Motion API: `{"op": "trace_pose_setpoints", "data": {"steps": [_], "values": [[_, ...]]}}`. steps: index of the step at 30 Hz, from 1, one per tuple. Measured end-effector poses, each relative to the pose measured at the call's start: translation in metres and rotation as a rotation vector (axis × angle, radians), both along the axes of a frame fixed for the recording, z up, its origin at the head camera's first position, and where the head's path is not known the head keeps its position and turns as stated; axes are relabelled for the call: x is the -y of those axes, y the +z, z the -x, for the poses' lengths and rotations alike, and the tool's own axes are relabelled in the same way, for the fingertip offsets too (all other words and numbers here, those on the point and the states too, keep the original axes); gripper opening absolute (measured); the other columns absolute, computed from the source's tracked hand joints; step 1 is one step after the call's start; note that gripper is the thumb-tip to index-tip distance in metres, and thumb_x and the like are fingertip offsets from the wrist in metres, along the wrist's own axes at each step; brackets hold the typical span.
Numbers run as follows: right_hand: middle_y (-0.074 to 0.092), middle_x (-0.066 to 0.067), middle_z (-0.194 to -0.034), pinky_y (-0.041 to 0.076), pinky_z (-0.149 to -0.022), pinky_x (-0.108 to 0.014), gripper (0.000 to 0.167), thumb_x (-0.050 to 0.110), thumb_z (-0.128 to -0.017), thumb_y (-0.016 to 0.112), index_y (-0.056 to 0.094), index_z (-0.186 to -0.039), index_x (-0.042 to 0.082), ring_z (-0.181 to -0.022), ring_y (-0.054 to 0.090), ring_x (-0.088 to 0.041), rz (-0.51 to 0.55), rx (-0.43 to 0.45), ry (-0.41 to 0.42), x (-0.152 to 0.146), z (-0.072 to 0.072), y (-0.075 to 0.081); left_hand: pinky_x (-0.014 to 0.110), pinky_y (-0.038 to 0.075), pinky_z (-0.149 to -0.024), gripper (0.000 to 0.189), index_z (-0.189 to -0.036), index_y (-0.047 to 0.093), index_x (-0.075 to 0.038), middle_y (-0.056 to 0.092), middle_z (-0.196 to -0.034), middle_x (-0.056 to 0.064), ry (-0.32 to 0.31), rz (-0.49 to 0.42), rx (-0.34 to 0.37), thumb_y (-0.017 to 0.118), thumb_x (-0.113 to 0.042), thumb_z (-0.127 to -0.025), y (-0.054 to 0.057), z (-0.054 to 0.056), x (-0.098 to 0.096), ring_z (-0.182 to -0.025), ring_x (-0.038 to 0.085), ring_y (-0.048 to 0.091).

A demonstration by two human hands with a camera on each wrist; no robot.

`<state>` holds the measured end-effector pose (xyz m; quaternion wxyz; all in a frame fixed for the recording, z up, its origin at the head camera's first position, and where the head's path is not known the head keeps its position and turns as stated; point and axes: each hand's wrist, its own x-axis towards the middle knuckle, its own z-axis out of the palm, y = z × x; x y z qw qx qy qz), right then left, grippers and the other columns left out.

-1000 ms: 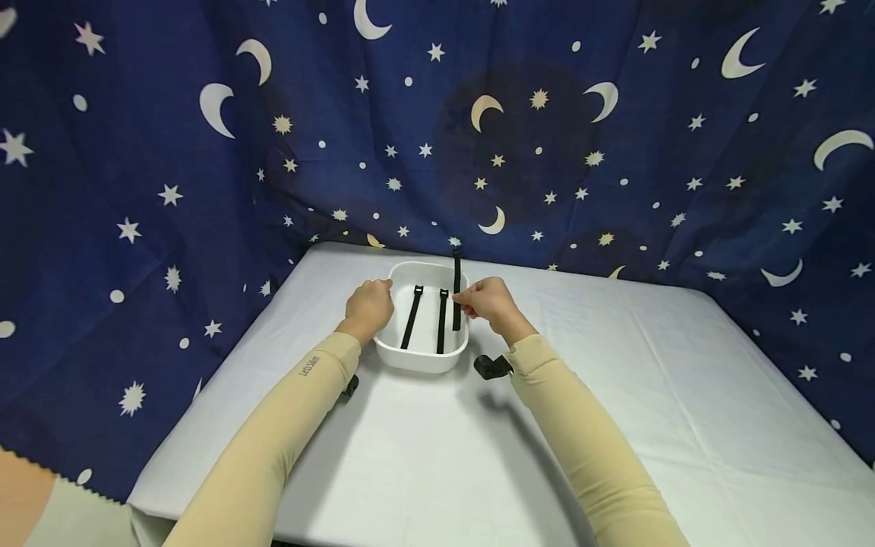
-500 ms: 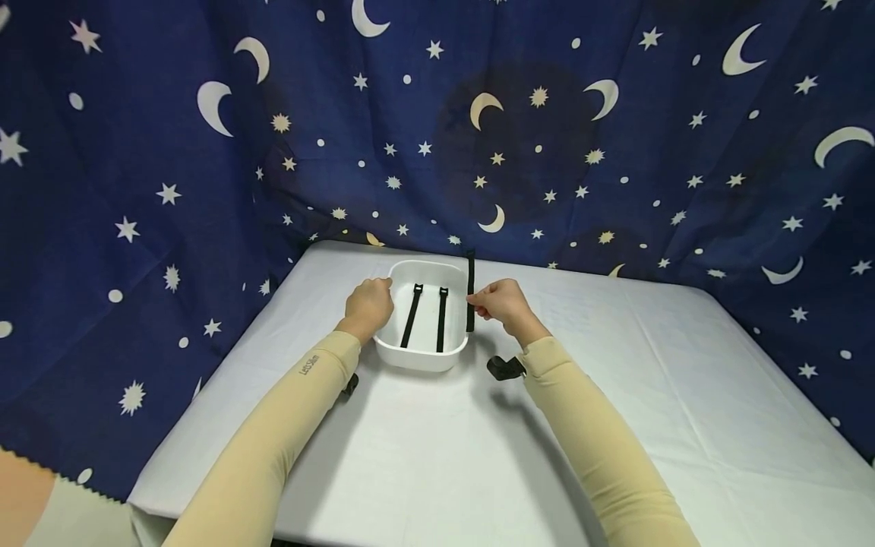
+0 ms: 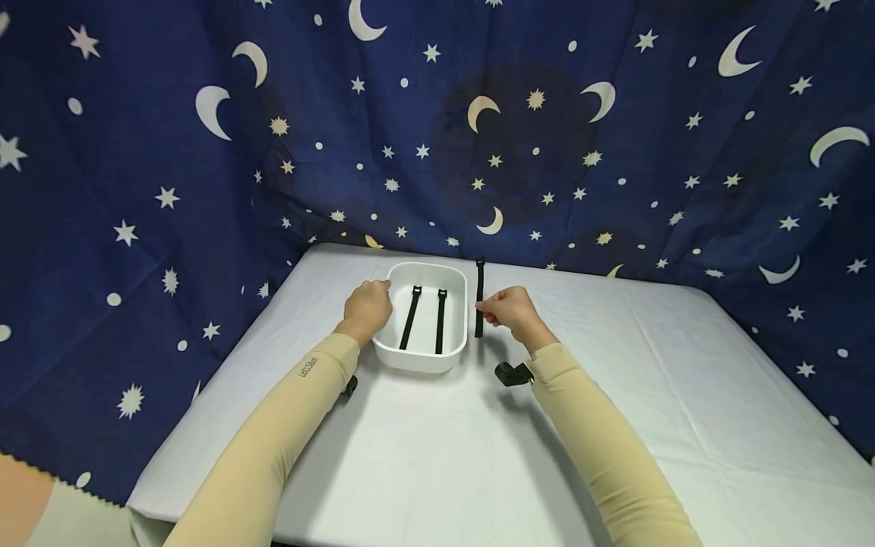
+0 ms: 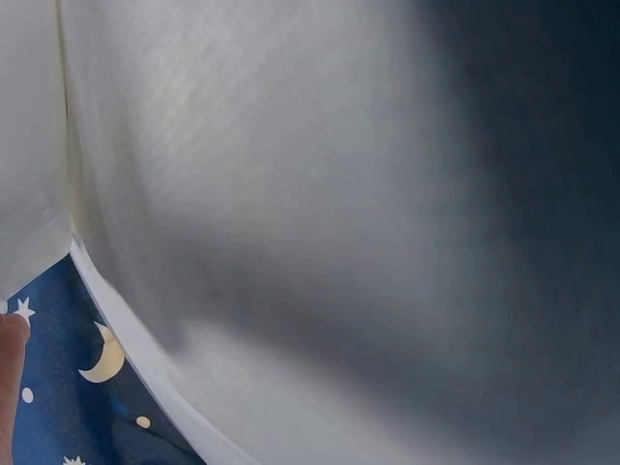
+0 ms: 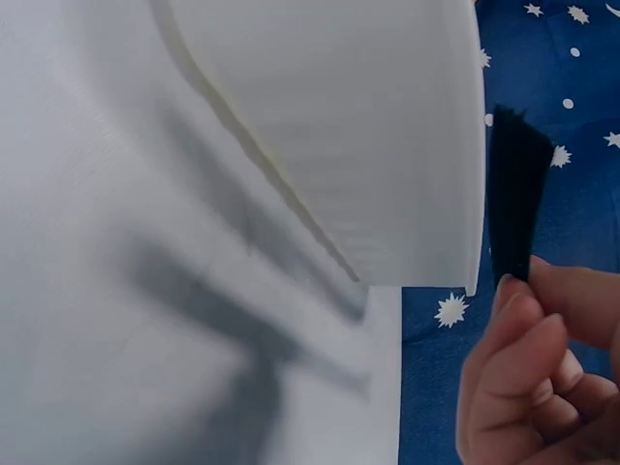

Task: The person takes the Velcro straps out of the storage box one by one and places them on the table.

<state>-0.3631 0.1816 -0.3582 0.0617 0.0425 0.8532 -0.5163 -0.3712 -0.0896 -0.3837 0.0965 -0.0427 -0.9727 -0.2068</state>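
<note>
In the head view my left hand [image 3: 369, 308] grips the left rim of a white plastic basin [image 3: 418, 363]. Two black hook-and-loop cable ties, one on the left [image 3: 410, 323] and one on the right [image 3: 440, 327], lie roughly side by side in the basin, slotted heads toward the back. Just off the basin's right side, my right hand [image 3: 511, 310] pinches a third black cable tie [image 3: 480, 281] between thumb and fingers, its head at the far end. The right wrist view shows the near end of that cable tie [image 5: 520, 194] sticking out of the pinch, beside the basin wall [image 5: 378, 145].
A white cloth [image 3: 615, 395] covers the table, with its wider part stretching to the right of the basin. Behind and to the left hangs a dark blue curtain [image 3: 533, 167] with moons and stars. A black wrist mount [image 3: 513, 374] sits under the right sleeve.
My right hand has moved right with the cable tie, from over the basin's right side to outside its rim. The left hand and the basin stay in place.
</note>
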Motion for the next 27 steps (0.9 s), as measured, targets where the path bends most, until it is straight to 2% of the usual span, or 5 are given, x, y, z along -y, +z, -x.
{"op": "trace_pose_setpoints", "data": {"steps": [5,15,21,27], "values": [[0.059,0.003,-0.064,0.052,-0.063,-0.021,0.017,0.014,-0.094,0.070,0.067,-0.084,0.001,-0.059,0.055,-0.008,0.014,-0.003,-0.005,-0.001,0.001,-0.005,0.052,0.061,-0.081,0.040,-0.138,0.061,-0.009,0.068,-0.128,0.019,-0.001,-0.006,0.003,0.044,-0.011,-0.102,-0.001,0.000,0.000,-0.108,0.037,0.071],[0.060,0.002,-0.065,0.056,-0.072,-0.029,0.017,0.015,-0.095,0.069,0.067,-0.083,0.002,-0.059,0.055,-0.008,0.002,0.038,-0.019,-0.005,0.000,-0.016,0.050,0.062,-0.082,0.039,-0.139,0.060,-0.009,0.068,-0.128,0.018,0.002,0.007,0.009,0.045,-0.011,-0.102,-0.001,0.002,-0.001,-0.108,0.036,0.071],[0.059,0.003,-0.061,0.054,-0.065,-0.023,0.016,0.011,-0.094,0.070,0.066,-0.081,0.002,-0.058,0.055,-0.007,0.024,0.045,-0.027,-0.006,0.000,-0.024,0.049,0.062,-0.083,0.040,-0.140,0.059,-0.010,0.067,-0.129,0.018,0.007,0.014,0.016,0.046,-0.012,-0.103,-0.001,0.003,-0.001,-0.108,0.036,0.071],[0.060,0.003,-0.059,0.048,-0.058,-0.021,0.019,0.014,-0.093,0.071,0.069,-0.078,0.003,-0.056,0.054,-0.007,-0.050,0.052,-0.014,-0.006,-0.003,-0.031,0.050,0.062,-0.083,0.039,-0.140,0.059,-0.009,0.067,-0.130,0.018,0.004,0.008,0.014,0.045,-0.012,-0.103,-0.001,0.002,0.000,-0.109,0.036,0.071]]}}
